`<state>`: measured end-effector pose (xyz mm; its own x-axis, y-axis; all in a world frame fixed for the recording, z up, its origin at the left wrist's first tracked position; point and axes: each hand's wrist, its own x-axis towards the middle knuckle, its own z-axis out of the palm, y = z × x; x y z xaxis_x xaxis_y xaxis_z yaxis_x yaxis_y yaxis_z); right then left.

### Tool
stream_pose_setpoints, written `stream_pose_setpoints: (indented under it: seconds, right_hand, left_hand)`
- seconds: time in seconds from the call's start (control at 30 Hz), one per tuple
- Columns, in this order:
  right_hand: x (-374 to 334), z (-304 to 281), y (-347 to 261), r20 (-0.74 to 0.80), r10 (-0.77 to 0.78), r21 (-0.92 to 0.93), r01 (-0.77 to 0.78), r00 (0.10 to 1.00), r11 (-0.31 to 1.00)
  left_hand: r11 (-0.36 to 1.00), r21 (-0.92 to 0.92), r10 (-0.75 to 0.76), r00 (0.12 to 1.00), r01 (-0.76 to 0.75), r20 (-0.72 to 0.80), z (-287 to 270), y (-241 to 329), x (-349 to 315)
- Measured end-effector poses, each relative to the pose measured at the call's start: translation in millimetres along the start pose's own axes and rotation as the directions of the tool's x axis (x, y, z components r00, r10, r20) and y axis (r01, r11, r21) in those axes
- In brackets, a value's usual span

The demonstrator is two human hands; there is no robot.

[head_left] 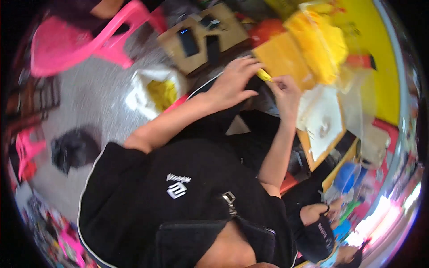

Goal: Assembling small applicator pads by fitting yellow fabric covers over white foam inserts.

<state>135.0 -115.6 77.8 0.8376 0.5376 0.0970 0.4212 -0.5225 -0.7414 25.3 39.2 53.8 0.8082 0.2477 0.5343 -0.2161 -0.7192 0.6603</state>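
My right hand (pixel 287 93) pinches a small, narrow yellow piece (pixel 264 75) between thumb and fingertips; its exact kind is too small to make out. Beside it, my left hand (pixel 234 82) is stretched out flat with the thumb apart, its fingertips close to the piece's far end. Whether they touch it I cannot tell. Just beyond both hands lies a flat orange-brown sheet (pixel 282 58). Against its right side rests a clear bag of bright yellow material (pixel 315 42). To the left, a white sack (pixel 142 100) stands open with yellow pieces (pixel 163 92) inside.
Ahead, a cardboard sheet (pixel 232 22) bears a black power bank (pixel 187 42) and a dark phone-like slab (pixel 213 48). A wood-edged board with a white surface (pixel 319 118) is at right. A pink chair (pixel 67 47), a black bag (pixel 73 149) and a co-worker (pixel 313 230) are around me.
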Motion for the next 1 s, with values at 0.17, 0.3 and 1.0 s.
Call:
stream_pose_setpoints:
  seconds: [0.17, 0.3, 1.0]
  right_hand:
    - [-16, 28, -37, 0.316, -0.07, 0.126, 0.032, 0.946, 0.992]
    - [-28, 33, -18, 0.149, 0.113, 0.407, -0.165, 0.982, 0.898]
    - [-125, 32, 69, 0.279, 0.602, 0.104, -0.647, 0.748, 0.755]
  left_hand:
    - [0.894, -0.222, -0.219, 0.813, 0.389, 0.54, -35, -12, -7]
    - [0.857, -0.117, -0.407, 0.797, 0.503, 0.445, -75, -74, -37]
    - [-0.184, -0.939, -0.91, -0.411, 0.292, 0.05, 24, -398, -357]
